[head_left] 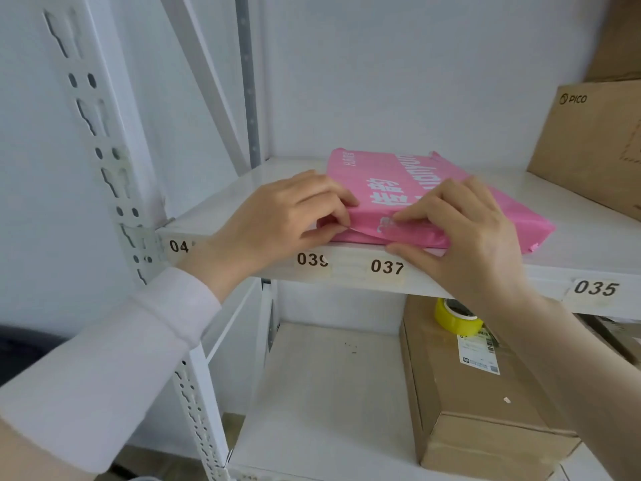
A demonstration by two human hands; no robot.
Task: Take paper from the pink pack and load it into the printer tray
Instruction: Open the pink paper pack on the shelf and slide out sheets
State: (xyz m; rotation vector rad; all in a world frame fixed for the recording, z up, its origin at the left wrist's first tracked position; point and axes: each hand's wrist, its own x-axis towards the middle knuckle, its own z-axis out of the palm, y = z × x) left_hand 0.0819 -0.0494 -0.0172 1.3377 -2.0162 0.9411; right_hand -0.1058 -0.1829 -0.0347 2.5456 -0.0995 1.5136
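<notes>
Pink pack [409, 199] flat at near shelf [242, 203] edge | left hand [277, 216] pinches wrapper's near-left end; right hand [464, 230] presses on top, thumb under edge | risk — wrapper tears, sheets spill off shelf | printer tray unseen

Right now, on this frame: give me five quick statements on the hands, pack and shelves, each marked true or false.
1. The pink pack lies on the shelf labelled 037. True.
2. Both hands touch the pack's near end. True: left hand, right hand.
3. The pack is already lifted clear of the shelf. False: it rests on it.
4. A yellow tape roll sits on the box on the lower shelf. True.
5. The printer tray is in view. False: no printer shows.
</notes>
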